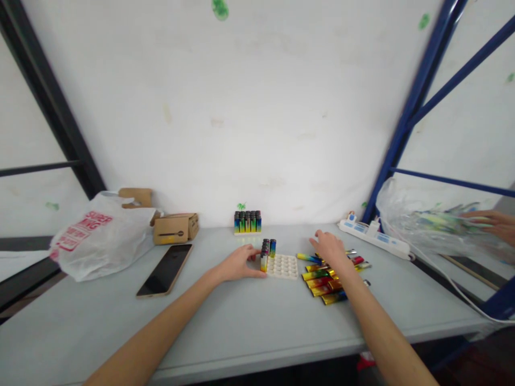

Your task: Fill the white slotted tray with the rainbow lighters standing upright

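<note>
My left hand (pixel 237 262) is curled round the left end of a white tray with round holes (pixel 286 267), thumb at its front corner and fingers behind. Several lighters (pixel 264 256) with dark tops stand upright along that end, close to my fingertips. To the right of the tray, my right hand (pixel 330 249) is over a loose pile of shiny coloured lighters (pixel 322 284), its fingers apart and no lighter seen between them. The wrist hides part of the pile. One yellow-and-blue lighter (pixel 308 258) lies at the pile's far left, below the hand.
A full block of upright lighters (pixel 247 222) stands by the wall. On the left are a phone (pixel 166 269), a cardboard box (pixel 175 228) and a white plastic bag (pixel 104 236). A power strip (pixel 374 238) lies back right. Another person's hand (pixel 497 222) touches a clear bag (pixel 434 228).
</note>
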`<state>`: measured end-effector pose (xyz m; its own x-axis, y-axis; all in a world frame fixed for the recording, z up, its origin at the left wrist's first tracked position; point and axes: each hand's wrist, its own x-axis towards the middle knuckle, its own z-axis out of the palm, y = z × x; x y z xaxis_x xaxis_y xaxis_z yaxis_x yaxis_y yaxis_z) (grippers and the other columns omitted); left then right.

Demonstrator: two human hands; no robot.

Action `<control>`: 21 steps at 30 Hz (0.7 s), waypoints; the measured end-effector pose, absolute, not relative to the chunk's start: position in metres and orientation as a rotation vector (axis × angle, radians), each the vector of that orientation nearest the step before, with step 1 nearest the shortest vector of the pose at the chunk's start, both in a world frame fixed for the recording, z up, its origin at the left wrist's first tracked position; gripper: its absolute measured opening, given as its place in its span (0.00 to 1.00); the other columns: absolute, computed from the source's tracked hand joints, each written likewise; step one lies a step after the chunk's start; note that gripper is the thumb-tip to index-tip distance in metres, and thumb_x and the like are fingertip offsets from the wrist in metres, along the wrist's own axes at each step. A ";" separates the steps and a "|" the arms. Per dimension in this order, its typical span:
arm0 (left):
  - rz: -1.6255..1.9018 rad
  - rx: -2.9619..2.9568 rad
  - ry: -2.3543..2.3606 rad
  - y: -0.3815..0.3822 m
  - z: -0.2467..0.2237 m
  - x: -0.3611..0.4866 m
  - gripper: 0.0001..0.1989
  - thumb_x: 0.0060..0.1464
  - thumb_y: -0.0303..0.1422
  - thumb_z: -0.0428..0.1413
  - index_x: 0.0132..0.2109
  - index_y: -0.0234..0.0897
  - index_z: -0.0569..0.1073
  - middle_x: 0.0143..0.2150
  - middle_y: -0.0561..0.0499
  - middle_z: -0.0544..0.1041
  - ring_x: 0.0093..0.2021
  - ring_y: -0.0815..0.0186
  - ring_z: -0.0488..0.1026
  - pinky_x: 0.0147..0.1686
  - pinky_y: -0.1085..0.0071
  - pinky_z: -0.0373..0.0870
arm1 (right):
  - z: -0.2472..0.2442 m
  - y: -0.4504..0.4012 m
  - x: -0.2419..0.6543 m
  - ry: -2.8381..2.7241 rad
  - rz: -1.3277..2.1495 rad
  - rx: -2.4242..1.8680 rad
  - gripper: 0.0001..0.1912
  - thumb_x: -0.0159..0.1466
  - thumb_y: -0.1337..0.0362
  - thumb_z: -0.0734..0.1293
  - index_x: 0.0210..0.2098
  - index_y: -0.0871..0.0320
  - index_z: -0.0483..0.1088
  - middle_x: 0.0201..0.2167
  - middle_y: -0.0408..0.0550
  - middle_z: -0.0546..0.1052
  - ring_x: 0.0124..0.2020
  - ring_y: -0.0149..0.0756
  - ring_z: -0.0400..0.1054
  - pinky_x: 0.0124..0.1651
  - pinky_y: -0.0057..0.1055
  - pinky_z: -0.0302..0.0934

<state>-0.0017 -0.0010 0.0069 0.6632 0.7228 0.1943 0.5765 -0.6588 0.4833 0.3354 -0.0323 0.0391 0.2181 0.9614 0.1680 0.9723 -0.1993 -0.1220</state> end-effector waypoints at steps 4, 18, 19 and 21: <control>0.537 2.494 1.029 -0.002 0.008 -0.001 0.36 0.47 0.63 0.68 0.49 0.36 0.81 0.43 0.47 0.76 0.42 0.55 0.74 0.45 0.65 0.69 | 0.033 -0.030 0.362 -1.756 -0.045 -2.468 0.24 0.77 0.51 0.62 0.58 0.64 0.74 0.55 0.70 0.79 0.58 0.60 0.75 0.58 0.52 0.65; 0.525 2.478 1.029 -0.005 0.010 -0.001 0.36 0.47 0.61 0.69 0.50 0.35 0.80 0.44 0.46 0.75 0.44 0.54 0.74 0.48 0.62 0.70 | 0.033 -0.024 0.355 -1.777 -0.131 -2.326 0.20 0.75 0.56 0.65 0.60 0.62 0.74 0.57 0.68 0.76 0.60 0.57 0.73 0.59 0.45 0.65; 0.523 2.482 1.030 -0.005 0.010 -0.001 0.36 0.47 0.62 0.68 0.49 0.35 0.80 0.44 0.46 0.75 0.44 0.53 0.74 0.48 0.62 0.70 | 0.034 -0.027 0.356 -1.762 -0.104 -2.367 0.21 0.75 0.54 0.64 0.59 0.62 0.74 0.56 0.68 0.78 0.59 0.58 0.73 0.58 0.48 0.65; 0.515 2.491 1.036 -0.006 0.011 -0.001 0.36 0.47 0.63 0.67 0.49 0.35 0.80 0.44 0.46 0.75 0.44 0.53 0.74 0.48 0.62 0.70 | 0.035 -0.030 0.355 -1.773 -0.017 -2.426 0.22 0.75 0.52 0.64 0.58 0.61 0.75 0.54 0.68 0.80 0.58 0.59 0.75 0.59 0.53 0.64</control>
<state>-0.0015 -0.0060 0.0112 0.6587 0.7301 0.1821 0.5857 -0.6494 0.4850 0.3550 -0.0305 0.0351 0.3067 0.9476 0.0894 0.9491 -0.2974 -0.1037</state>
